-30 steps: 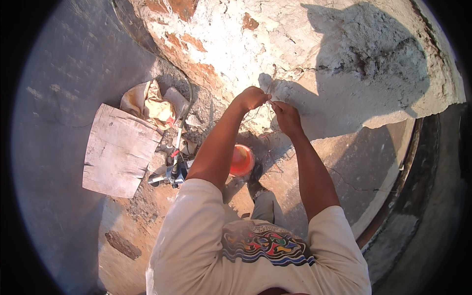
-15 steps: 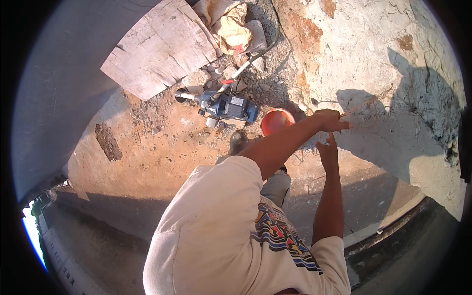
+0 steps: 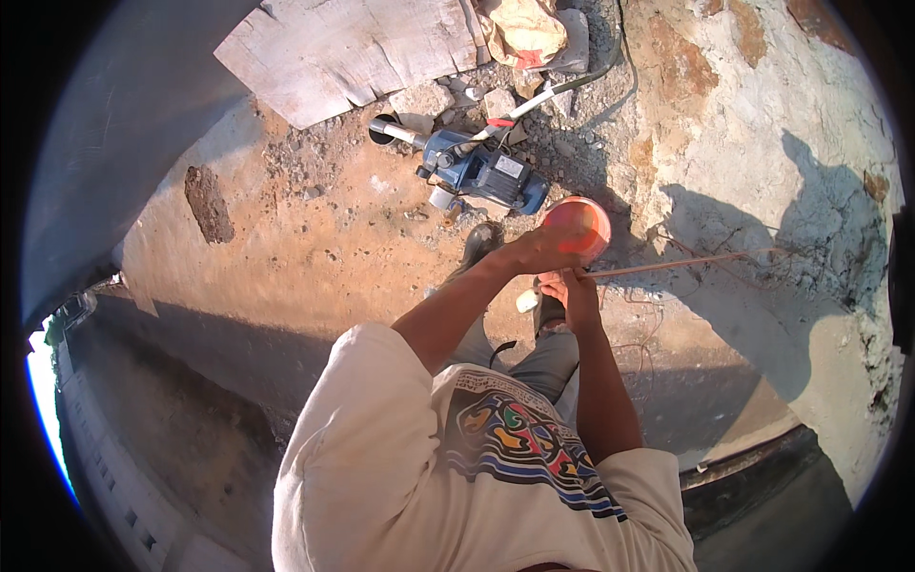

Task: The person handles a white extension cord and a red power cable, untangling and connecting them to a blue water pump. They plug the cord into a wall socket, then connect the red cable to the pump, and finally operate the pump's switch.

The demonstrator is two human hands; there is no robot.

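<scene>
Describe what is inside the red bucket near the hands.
In the red bucket, only its reddish-orange inner surface shows. The left hand covers the lower-left part in this view, so anything there is hidden; I cannot make out any contents.

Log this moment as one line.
left hand: overlapping red bucket in view, grip unclear | right hand: holding wire toward wall | blue pump: beside red bucket

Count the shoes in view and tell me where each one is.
2. One dark shoe is just below the blue pump in the picture; the other is beside the right hand, which may hide part of it.
</scene>
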